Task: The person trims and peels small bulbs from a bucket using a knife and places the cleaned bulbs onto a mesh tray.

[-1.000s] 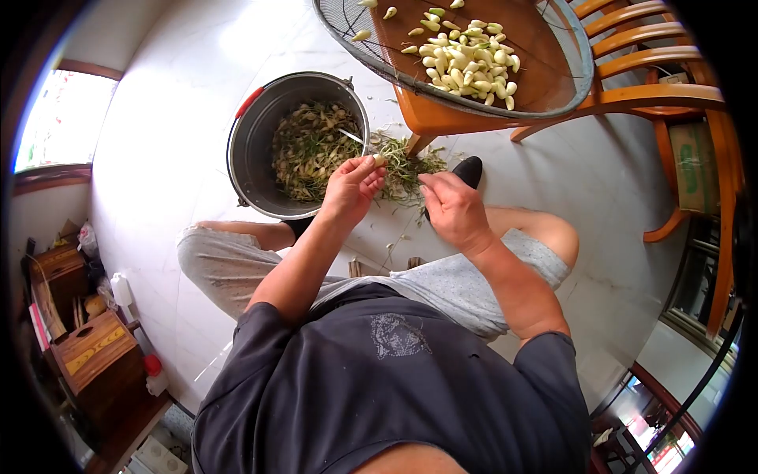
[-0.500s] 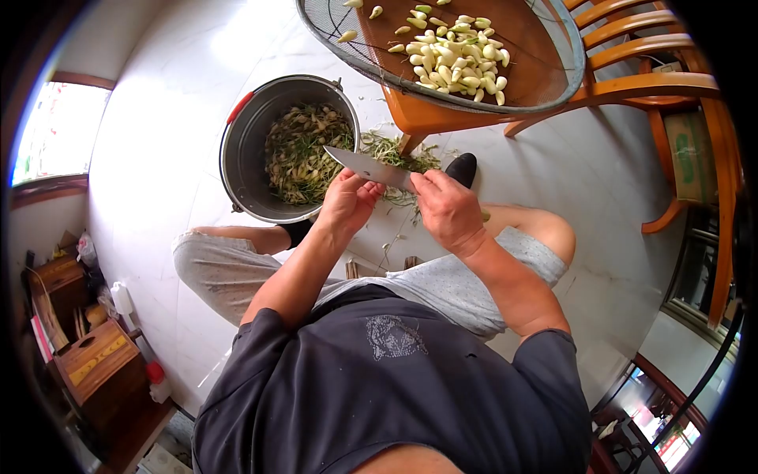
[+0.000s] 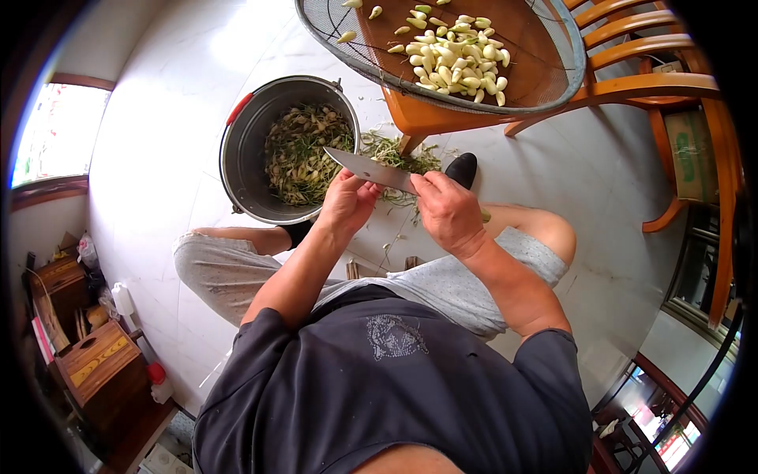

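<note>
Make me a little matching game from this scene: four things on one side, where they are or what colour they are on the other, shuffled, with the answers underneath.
Things:
1. Knife
2. Bucket
3. Mesh tray
4. Shoe

Places and colours:
A. Black
B. On the seat of the wooden chair
C. In the right hand
D. Standing on the pale floor, with a red grip on its handle

Right pairs: 1-C, 2-D, 3-B, 4-A
</note>
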A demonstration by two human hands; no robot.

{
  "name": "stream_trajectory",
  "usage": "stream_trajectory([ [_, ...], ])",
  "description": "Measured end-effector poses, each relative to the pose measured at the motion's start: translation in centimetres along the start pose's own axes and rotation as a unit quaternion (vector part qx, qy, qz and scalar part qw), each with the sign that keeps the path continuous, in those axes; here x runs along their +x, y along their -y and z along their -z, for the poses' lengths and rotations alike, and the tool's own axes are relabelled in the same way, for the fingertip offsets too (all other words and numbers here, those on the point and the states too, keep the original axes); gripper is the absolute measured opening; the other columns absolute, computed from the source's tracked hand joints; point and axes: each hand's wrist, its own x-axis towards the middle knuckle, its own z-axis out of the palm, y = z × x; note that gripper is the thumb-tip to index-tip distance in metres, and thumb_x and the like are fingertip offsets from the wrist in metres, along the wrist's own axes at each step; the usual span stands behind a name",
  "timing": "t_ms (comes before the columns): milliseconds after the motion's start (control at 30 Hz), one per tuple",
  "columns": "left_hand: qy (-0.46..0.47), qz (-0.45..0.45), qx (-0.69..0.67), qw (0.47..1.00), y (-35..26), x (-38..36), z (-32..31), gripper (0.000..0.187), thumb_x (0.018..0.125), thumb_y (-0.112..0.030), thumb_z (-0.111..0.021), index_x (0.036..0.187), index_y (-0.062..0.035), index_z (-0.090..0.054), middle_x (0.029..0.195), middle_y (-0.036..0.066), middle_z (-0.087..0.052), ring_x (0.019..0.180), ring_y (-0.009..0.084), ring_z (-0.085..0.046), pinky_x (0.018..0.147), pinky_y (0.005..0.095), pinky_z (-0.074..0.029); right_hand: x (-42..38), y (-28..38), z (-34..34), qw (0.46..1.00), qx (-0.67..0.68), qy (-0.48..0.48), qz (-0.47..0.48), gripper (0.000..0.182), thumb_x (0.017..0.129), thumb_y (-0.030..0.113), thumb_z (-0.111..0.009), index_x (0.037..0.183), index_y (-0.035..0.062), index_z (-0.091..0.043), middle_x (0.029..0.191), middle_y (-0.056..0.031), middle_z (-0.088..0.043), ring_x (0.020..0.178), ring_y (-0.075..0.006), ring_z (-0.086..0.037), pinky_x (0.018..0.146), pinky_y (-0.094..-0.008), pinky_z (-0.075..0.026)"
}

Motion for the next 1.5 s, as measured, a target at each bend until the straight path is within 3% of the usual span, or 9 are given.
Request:
stream_trajectory([
  [333,0.003,-0.009,0.017,1.000,-0.2,-0.2,0.0,0.006,0.088,0.000,-0.056,0.093,-0.0021,-0.057,0.091,0.008,-0.063,0.086,0.0182,-0.061,0.076,0.0297,-0.050,0.0,-0.3,-0.5,0.999,-0.006,-0.027,0.021,0.021,0.075,0.004,-0.064,0.097,0.0034,-0.062,0.080,-0.0064,-0.057,0.071,-0.0228,-0.061,0.060,-0.0315,-0.050],
  [433,0.022,-0.021,0.035,0.999,-0.4,-0.1,0.2,0.005,0.088,-0.001,-0.057,0.093,-0.0021,-0.058,0.091,0.008,-0.063,0.085,0.0178,-0.061,0.075,0.0293,-0.050,-0.3,-0.3,-0.6,0.999,0.027,0.003,-0.016,0.023,0.077,0.004,-0.062,0.100,0.0023,-0.064,0.091,-0.0105,-0.061,0.079,-0.0283,-0.062,0.067,-0.0359,-0.052],
  [567,0.059,-0.033,0.088,0.994,-1.4,-0.4,-0.1,0.007,0.087,-0.001,-0.060,0.094,-0.0021,-0.058,0.093,0.009,-0.064,0.083,0.0171,-0.061,0.074,0.0293,-0.049,-1.6,-3.9,-1.9,0.960,-0.019,0.195,-0.202,0.015,0.084,0.012,-0.049,0.081,0.0028,-0.060,0.085,-0.0186,-0.060,0.080,-0.0387,-0.061,0.072,-0.0470,-0.049],
  [833,0.143,-0.058,0.122,0.980,-4.0,-1.3,-3.0,0.019,0.082,0.000,-0.066,0.099,0.0009,-0.059,0.095,0.011,-0.063,0.082,0.0181,-0.060,0.075,0.0300,-0.049,-0.9,-3.9,-0.9,0.964,0.037,0.151,-0.215,0.016,0.083,0.015,-0.053,0.078,0.0013,-0.060,0.083,-0.0205,-0.062,0.082,-0.0390,-0.060,0.074,-0.0475,-0.048],
  [1067,0.223,-0.161,0.388,0.880,-9.4,1.9,-16.7,0.035,0.088,-0.010,-0.062,0.115,0.0099,-0.054,0.104,0.017,-0.061,0.090,0.0228,-0.065,0.081,0.0306,-0.054,0.1,-2.8,-0.9,0.943,0.086,0.229,-0.227,0.015,0.081,0.015,-0.056,0.076,0.0005,-0.057,0.078,-0.0227,-0.061,0.082,-0.0413,-0.058,0.072,-0.0493,-0.046],
  [1167,0.182,-0.209,0.486,0.829,-12.3,2.5,-18.2,0.035,0.087,-0.019,-0.065,0.109,0.0071,-0.058,0.086,0.012,-0.065,0.071,0.0158,-0.064,0.061,0.0249,-0.053,-0.2,-3.1,-1.0,0.940,0.066,0.239,-0.236,0.016,0.081,0.015,-0.056,0.077,0.0000,-0.057,0.079,-0.0228,-0.061,0.082,-0.0419,-0.058,0.073,-0.0497,-0.046],
  [1233,0.144,-0.175,0.565,0.794,-15.1,1.5,-16.1,0.025,0.091,-0.021,-0.059,0.098,0.0033,-0.062,0.087,0.011,-0.064,0.078,0.0156,-0.064,0.065,0.0255,-0.052,-0.5,-3.4,-1.1,0.940,0.058,0.241,-0.234,0.016,0.081,0.015,-0.056,0.077,-0.0004,-0.057,0.079,-0.0227,-0.061,0.082,-0.0418,-0.058,0.073,-0.0496,-0.046],
  [1333,0.075,-0.034,0.640,0.764,-17.6,2.9,-6.7,0.026,0.087,-0.025,-0.063,0.085,0.0008,-0.063,0.070,0.006,-0.061,0.057,0.0128,-0.057,0.053,0.0258,-0.045,-0.4,-3.4,-1.4,0.935,0.039,0.267,-0.229,0.017,0.082,0.016,-0.056,0.082,-0.0003,-0.060,0.082,-0.0223,-0.062,0.083,-0.0408,-0.059,0.075,-0.0480,-0.047],
  [1500,-0.097,0.111,0.719,0.679,-13.3,5.6,8.9,0.015,0.077,-0.010,-0.064,0.088,0.0007,-0.067,0.070,0.006,-0.064,0.060,0.0143,-0.061,0.054,0.0278,-0.052,0.3,-2.8,-1.7,0.925,0.041,0.313,-0.213,0.017,0.082,0.016,-0.057,0.088,0.0013,-0.063,0.085,-0.0213,-0.064,0.084,-0.0389,-0.060,0.075,-0.0464,-0.048],
])
